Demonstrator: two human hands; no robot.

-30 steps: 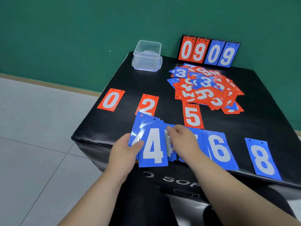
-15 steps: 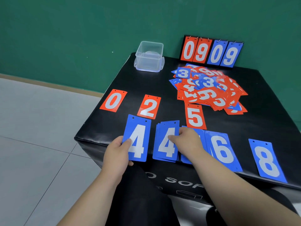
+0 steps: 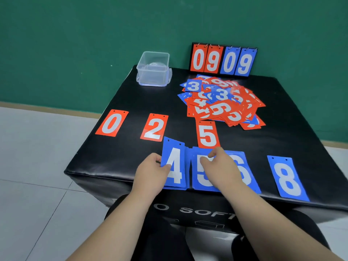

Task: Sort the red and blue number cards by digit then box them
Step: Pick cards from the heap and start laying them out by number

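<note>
Facing a green wall, black table; left hand pinches blue 4, right hand, hold unclear

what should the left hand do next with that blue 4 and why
Probably lay the blue 4 flat and let go: the left hand pinches its left edge, and more blue cards show beneath its right edge, so it sits over its stack, beside the blue 5 under the right hand.

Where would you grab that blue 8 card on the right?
Probably its near short end, from the front edge: the blue 8 card lies flat on the black table, nothing to get under, but that end sits close to the table's edge.
</note>
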